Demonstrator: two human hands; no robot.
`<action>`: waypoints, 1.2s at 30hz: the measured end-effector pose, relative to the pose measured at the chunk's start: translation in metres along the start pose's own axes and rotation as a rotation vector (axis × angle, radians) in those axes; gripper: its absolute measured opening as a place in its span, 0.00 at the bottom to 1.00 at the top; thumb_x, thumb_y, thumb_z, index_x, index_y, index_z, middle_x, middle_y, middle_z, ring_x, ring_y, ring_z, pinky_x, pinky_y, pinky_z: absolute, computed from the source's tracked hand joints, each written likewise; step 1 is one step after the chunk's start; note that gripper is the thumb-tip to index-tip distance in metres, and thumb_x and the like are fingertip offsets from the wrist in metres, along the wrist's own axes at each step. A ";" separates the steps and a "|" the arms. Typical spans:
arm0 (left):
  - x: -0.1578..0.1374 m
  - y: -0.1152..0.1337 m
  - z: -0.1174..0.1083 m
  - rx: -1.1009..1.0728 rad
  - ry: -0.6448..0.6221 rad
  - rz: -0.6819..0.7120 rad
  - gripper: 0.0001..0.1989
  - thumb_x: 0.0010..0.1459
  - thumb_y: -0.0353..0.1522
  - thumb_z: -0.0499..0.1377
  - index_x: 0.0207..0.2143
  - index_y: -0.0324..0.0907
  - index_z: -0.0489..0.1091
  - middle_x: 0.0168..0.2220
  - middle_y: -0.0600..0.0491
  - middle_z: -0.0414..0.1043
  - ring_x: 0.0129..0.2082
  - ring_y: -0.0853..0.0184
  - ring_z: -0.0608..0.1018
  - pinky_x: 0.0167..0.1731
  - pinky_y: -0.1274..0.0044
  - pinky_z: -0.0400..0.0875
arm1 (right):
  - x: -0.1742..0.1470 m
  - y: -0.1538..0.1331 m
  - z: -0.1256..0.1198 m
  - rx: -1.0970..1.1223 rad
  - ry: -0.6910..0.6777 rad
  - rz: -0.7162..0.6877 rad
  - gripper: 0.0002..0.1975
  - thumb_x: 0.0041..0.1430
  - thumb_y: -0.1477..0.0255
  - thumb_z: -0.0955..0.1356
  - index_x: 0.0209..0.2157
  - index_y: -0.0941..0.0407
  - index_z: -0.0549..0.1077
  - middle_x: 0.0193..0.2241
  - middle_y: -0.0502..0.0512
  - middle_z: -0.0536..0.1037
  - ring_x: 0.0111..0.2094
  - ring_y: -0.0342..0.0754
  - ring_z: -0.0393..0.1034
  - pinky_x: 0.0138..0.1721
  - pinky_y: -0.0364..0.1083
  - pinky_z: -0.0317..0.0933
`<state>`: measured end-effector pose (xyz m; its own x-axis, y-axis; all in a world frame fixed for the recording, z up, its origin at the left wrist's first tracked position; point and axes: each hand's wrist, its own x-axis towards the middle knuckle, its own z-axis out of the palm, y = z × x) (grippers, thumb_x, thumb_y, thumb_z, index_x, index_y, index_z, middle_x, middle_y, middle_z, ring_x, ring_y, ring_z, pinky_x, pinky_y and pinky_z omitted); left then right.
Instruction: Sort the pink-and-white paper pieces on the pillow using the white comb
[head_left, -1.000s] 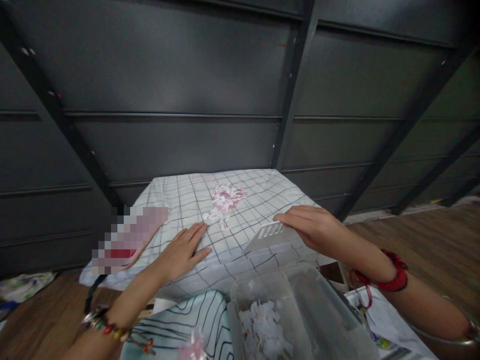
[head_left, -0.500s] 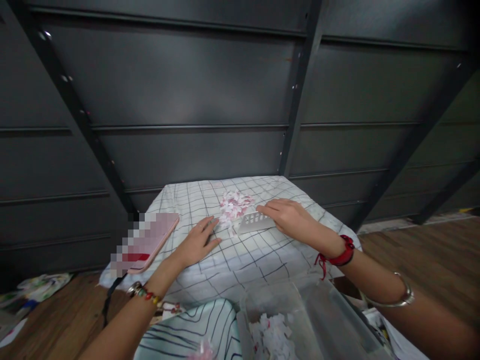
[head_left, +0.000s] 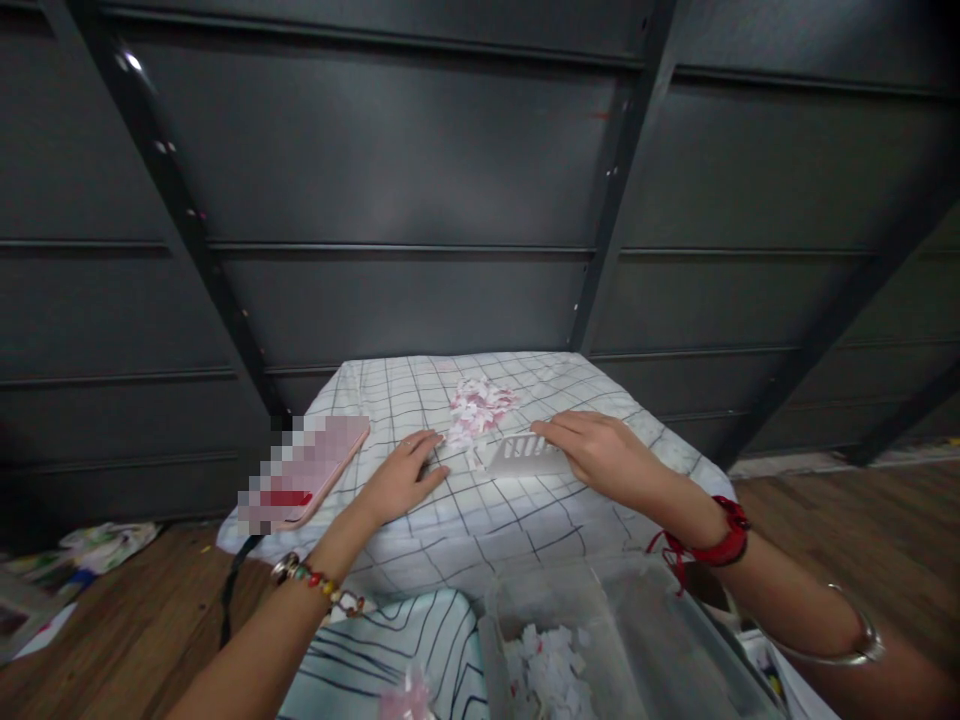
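A loose heap of white and pink paper scraps (head_left: 480, 408) lies on the checked tablecloth (head_left: 405, 385). My right hand (head_left: 600, 450) grips the end of a white plastic piece with slots (head_left: 525, 457), which stands on edge on the cloth just nearer to me than the heap. My left hand (head_left: 405, 478) rests palm down at the heap's left side, fingers apart and holding nothing; its fingertips are beside the nearest scraps. Below, a clear plastic box (head_left: 540, 590) has more white scraps (head_left: 551, 670) in its left part.
A pink phone (head_left: 322, 475), partly blurred out, lies at the cloth's left edge with a dark cord (head_left: 229, 590). In front of me are a pale green striped fabric (head_left: 442, 640) and a small pink plastic bag (head_left: 406, 695). Dark metal panels (head_left: 412, 180) rise behind the table.
My right hand has drawn the slotted piece slightly toward me, away from the heap. The piece's slots look more tilted. My left hand stays beside the heap; the view has shifted a little.
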<state>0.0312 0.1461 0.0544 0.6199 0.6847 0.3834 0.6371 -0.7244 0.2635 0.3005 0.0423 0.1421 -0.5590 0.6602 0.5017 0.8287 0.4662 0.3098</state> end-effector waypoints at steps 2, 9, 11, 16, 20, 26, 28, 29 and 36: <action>0.000 0.000 0.000 -0.009 0.012 -0.007 0.22 0.60 0.39 0.50 0.53 0.36 0.61 0.55 0.41 0.61 0.57 0.58 0.63 0.56 0.67 0.59 | 0.000 -0.005 -0.003 0.009 0.019 -0.022 0.21 0.48 0.87 0.57 0.39 0.58 0.72 0.29 0.54 0.76 0.30 0.44 0.68 0.32 0.43 0.60; -0.006 0.001 -0.004 -0.010 -0.013 -0.029 0.22 0.60 0.38 0.51 0.53 0.36 0.60 0.56 0.41 0.60 0.56 0.59 0.64 0.56 0.68 0.58 | -0.004 -0.021 -0.009 -0.086 0.075 0.001 0.18 0.48 0.87 0.57 0.35 0.59 0.72 0.26 0.55 0.76 0.25 0.44 0.66 0.27 0.42 0.58; -0.012 0.001 -0.008 -0.011 -0.040 -0.027 0.24 0.59 0.38 0.51 0.55 0.36 0.58 0.58 0.41 0.58 0.57 0.59 0.63 0.57 0.67 0.57 | -0.006 -0.030 -0.010 -0.055 0.100 -0.016 0.16 0.50 0.86 0.57 0.33 0.60 0.72 0.26 0.55 0.76 0.24 0.43 0.66 0.27 0.42 0.57; -0.030 -0.002 -0.017 -0.033 -0.084 -0.048 0.29 0.60 0.41 0.51 0.60 0.38 0.50 0.60 0.42 0.55 0.59 0.59 0.60 0.57 0.66 0.56 | -0.004 -0.061 -0.023 0.062 0.114 -0.032 0.16 0.49 0.86 0.58 0.35 0.58 0.71 0.24 0.52 0.74 0.25 0.43 0.66 0.29 0.42 0.58; -0.033 -0.005 -0.017 -0.032 -0.085 -0.053 0.29 0.60 0.40 0.50 0.60 0.37 0.50 0.59 0.41 0.56 0.59 0.59 0.60 0.57 0.66 0.55 | 0.004 -0.073 -0.034 0.106 0.113 -0.061 0.17 0.48 0.87 0.57 0.33 0.57 0.71 0.23 0.50 0.74 0.24 0.42 0.66 0.28 0.41 0.57; -0.031 -0.005 -0.015 0.016 -0.099 -0.067 0.28 0.60 0.41 0.50 0.59 0.38 0.52 0.59 0.42 0.57 0.59 0.58 0.61 0.57 0.66 0.56 | 0.006 -0.032 -0.021 -0.059 0.202 -0.033 0.18 0.51 0.85 0.58 0.38 0.60 0.72 0.27 0.55 0.77 0.27 0.45 0.68 0.29 0.43 0.59; -0.030 -0.004 -0.016 0.049 -0.115 -0.075 0.28 0.60 0.41 0.49 0.59 0.37 0.52 0.59 0.42 0.57 0.58 0.58 0.61 0.57 0.67 0.56 | 0.003 -0.007 -0.011 -0.131 0.175 0.067 0.18 0.52 0.84 0.58 0.41 0.60 0.72 0.30 0.56 0.77 0.29 0.46 0.70 0.31 0.44 0.60; -0.029 -0.002 -0.017 0.066 -0.127 -0.079 0.27 0.60 0.41 0.49 0.59 0.38 0.53 0.59 0.42 0.58 0.58 0.57 0.62 0.56 0.67 0.56 | 0.001 0.005 -0.005 -0.162 0.148 0.131 0.18 0.52 0.83 0.59 0.41 0.59 0.72 0.31 0.57 0.77 0.30 0.47 0.70 0.31 0.44 0.61; -0.022 0.007 -0.023 0.168 -0.176 -0.118 0.27 0.59 0.39 0.50 0.58 0.37 0.55 0.52 0.43 0.63 0.51 0.56 0.68 0.53 0.66 0.60 | -0.014 0.039 0.022 -0.222 -0.038 0.234 0.20 0.51 0.84 0.59 0.44 0.60 0.72 0.36 0.59 0.78 0.34 0.48 0.71 0.34 0.44 0.62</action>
<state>0.0115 0.1247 0.0684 0.5974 0.7777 0.1955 0.7676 -0.6251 0.1413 0.3399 0.0644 0.1294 -0.3495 0.7576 0.5512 0.9187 0.1617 0.3603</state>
